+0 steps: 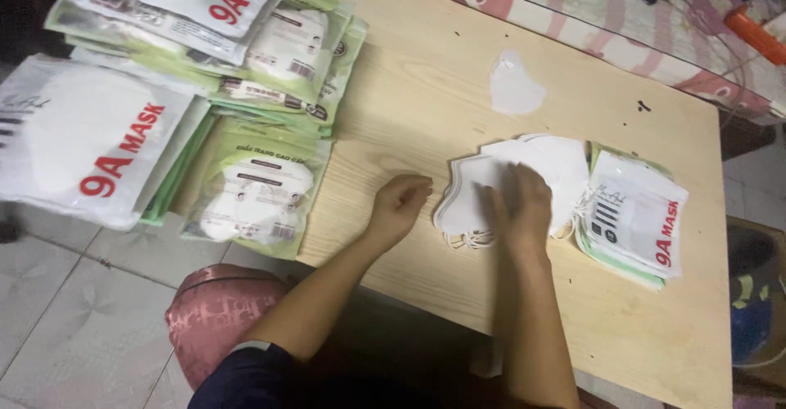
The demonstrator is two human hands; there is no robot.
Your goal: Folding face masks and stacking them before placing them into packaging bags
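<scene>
1. Right hand (524,204) lay flat, fingers spread, pressing on a stack of white masks (524,176) near the middle of the table (426,90).
2. Left hand (399,204) rested at 9 o'clock of the stack, fingers loosely curled, gripping nothing; whether it touched the stack's edge could not be told.
3. A single loose mask (514,85) lay at 12 o'clock, well apart.
4. Small pile of bagged masks (634,216) sat touching the stack at 3 o'clock.
5. Big piles of bagged masks (188,90) covered the 9 to 11 o'clock side, some overhanging the table edge.
6. Risk, as judged: the overhanging bags could slide to the floor if nudged; the stack could fan out if pressed unevenly.
7. Open room: bare wood at 12 to 2 o'clock and along the near edge at 5 o'clock.
</scene>
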